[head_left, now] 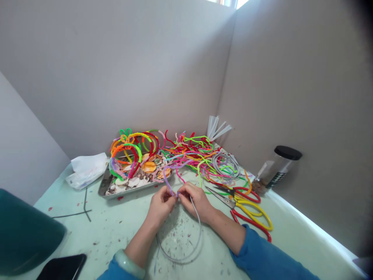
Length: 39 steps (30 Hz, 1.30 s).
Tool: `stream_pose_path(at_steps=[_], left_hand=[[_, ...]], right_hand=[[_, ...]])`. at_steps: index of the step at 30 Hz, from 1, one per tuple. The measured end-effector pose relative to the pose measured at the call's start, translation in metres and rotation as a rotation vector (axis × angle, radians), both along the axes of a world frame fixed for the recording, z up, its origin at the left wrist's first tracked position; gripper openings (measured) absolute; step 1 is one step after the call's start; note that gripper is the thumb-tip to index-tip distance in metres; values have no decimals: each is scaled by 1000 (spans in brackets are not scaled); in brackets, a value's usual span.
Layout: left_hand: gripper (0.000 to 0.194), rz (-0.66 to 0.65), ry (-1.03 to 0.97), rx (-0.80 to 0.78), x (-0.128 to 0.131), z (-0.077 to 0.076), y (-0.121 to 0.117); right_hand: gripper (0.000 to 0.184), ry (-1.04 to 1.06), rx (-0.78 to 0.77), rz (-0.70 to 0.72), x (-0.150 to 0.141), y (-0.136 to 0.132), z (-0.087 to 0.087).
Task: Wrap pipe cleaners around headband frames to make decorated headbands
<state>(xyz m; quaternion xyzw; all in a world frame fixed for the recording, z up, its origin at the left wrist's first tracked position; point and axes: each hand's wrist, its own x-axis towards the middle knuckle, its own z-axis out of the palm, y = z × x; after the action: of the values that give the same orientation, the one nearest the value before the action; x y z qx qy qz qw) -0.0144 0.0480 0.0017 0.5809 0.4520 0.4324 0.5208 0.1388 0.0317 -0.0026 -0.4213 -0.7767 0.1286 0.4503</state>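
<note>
My left hand [161, 205] and my right hand [196, 199] meet in front of me, fingertips pinched closed and almost touching. Between them is a purple pipe cleaner [166, 178], whose free end loops up and curves away behind the fingers. A grey wire ring [199, 235] hangs below the hands over the table, its upper part passing behind or into the fingers. The pipe cleaner appears to be wrapped at the ring's top, though the fingertips hide the exact spot. Small purple turns show between both thumbs.
Behind my hands, a metal tray [128, 192] holds shells and colourful pipe-cleaner hoops [140, 147]. Loose pipe cleaners [189, 149] and a wire coil [225, 166] lie beside it. Scissors [256, 214] are at right, near a black-lidded jar [281, 167]. A phone [62, 267] and green container [27, 233] stand left.
</note>
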Motion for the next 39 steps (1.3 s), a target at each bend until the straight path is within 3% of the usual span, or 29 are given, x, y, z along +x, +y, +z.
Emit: stream_pose_path(at_steps=[6, 14, 24, 33, 39], left_hand=[[8, 4, 97, 85, -1, -7, 3], [16, 15, 105, 86, -1, -5, 2], [26, 17, 57, 9, 0, 1, 2], [31, -84, -113, -219, -4, 13, -1], [29, -86, -120, -210, -4, 14, -2]], right_hand=[[5, -24, 16, 8, 0, 0, 0], [7, -25, 42, -4, 0, 2, -5], [10, -25, 21, 22, 0, 0, -2], [10, 2, 37, 42, -1, -2, 0], [8, 21, 74, 58, -1, -1, -1]])
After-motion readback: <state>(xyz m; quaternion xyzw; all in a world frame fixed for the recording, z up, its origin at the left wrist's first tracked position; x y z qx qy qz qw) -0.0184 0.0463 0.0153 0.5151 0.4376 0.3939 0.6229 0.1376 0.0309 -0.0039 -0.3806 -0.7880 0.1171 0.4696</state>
